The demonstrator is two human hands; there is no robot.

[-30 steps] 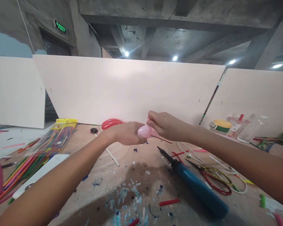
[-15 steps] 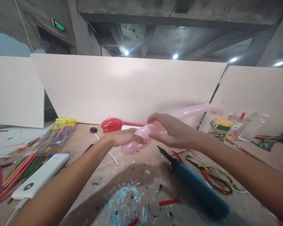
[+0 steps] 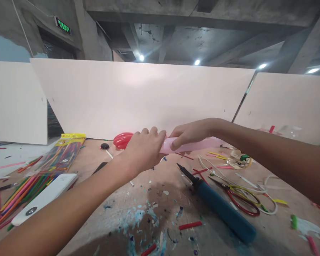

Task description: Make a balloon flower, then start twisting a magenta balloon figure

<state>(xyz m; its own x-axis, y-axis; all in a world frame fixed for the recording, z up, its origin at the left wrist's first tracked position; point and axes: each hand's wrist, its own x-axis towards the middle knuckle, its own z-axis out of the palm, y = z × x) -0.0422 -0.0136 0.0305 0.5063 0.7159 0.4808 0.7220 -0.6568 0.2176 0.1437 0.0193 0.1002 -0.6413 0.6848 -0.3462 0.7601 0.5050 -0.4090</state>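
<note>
A long pink modelling balloon [image 3: 194,144] is held across the middle of the view, above the table. My left hand [image 3: 145,147] is closed round its left end, and its fingers hide that part. Just to the right, my right hand [image 3: 193,133] grips the balloon from above with thumb and fingers, the thumb lying along its near side. Behind my left hand rests a red twisted balloon [image 3: 122,140], partly covered. Below my hands lies a blue hand pump [image 3: 221,206] with a black nozzle pointing up and left.
Scissors [image 3: 242,199] and a white cable lie right of the pump. To the left are a packet of modelling balloons [image 3: 66,153], loose coloured balloons and a white power bank [image 3: 44,199]. White boards [image 3: 149,96] stand along the back. Red scraps lie near the front.
My left hand has turned over and now wraps the pink balloon's left end. My right hand moved slightly right along it. The balloon's free end has swung down behind my right forearm.
</note>
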